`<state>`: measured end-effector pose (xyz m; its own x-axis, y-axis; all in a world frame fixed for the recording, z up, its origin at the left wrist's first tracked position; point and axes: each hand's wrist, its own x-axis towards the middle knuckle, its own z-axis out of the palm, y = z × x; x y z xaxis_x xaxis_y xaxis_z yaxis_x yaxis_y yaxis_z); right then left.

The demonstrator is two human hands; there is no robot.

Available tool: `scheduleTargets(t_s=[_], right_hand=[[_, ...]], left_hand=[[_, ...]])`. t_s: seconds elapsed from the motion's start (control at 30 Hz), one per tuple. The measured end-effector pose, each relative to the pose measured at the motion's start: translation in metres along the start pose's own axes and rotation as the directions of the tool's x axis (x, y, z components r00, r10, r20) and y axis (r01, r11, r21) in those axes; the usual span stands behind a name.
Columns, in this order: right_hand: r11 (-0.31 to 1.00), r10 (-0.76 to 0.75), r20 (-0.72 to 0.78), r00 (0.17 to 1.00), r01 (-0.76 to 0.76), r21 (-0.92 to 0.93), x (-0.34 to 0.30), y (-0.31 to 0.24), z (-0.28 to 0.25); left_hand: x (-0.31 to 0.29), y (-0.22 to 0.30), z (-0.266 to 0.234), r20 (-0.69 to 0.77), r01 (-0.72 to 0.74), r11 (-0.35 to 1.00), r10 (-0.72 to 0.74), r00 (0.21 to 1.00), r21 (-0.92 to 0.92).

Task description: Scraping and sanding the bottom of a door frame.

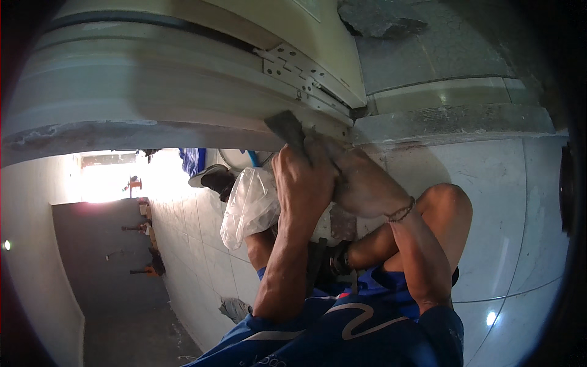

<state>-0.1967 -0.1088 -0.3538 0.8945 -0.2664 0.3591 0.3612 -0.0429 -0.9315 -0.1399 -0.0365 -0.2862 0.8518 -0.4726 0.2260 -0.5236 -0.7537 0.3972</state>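
Observation:
In front of the door frame my left hand is closed round a dark grey flat piece. It juts up from the fist toward the frame's lower edge; I cannot make out whether it is cloth or sheet. My right hand, with a beaded bracelet at the wrist, lies close against the left one. Motion smears its fingers, and they are partly hidden. A metal hinge joins the frame and the cream door above my hands. Beside my left forearm is a clear plastic bag.
A rough grey sill runs right from the frame. Pale floor tiles surround my bent legs. A grey chunk lies beyond the door's edge. At the left, several objects stand along a grey surface near a bright opening.

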Motion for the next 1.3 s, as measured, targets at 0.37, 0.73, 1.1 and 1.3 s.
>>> scheduleTargets(t_s=[0.37, 0.73, 1.1, 1.3], right_hand=[[1.0, 0.025, 0.04, 0.999, -0.025, -0.003, -0.013, -0.008, 0.003], [0.986, 0.167, 0.062, 0.984, -0.166, -0.013, -0.007, -0.018, 0.009], [0.99, 0.141, 0.069, 0.988, -0.141, 0.003, -0.003, -0.012, 0.005], [0.99, 0.138, 0.053, 0.989, -0.136, -0.032, -0.009, -0.007, 0.009]], left_hand=[[-0.01, 0.007, -0.013, 0.08, 0.131, 0.989, -0.125, 0.989, -0.072], [-0.01, -0.009, -0.005, -0.015, -0.029, 0.997, 0.031, 0.999, 0.069], [-0.009, -0.004, -0.006, -0.012, 0.105, 0.994, -0.105, 0.994, 0.037], [-0.009, -0.006, -0.005, 0.003, -0.029, 0.997, 0.029, 1.0, 0.078]])
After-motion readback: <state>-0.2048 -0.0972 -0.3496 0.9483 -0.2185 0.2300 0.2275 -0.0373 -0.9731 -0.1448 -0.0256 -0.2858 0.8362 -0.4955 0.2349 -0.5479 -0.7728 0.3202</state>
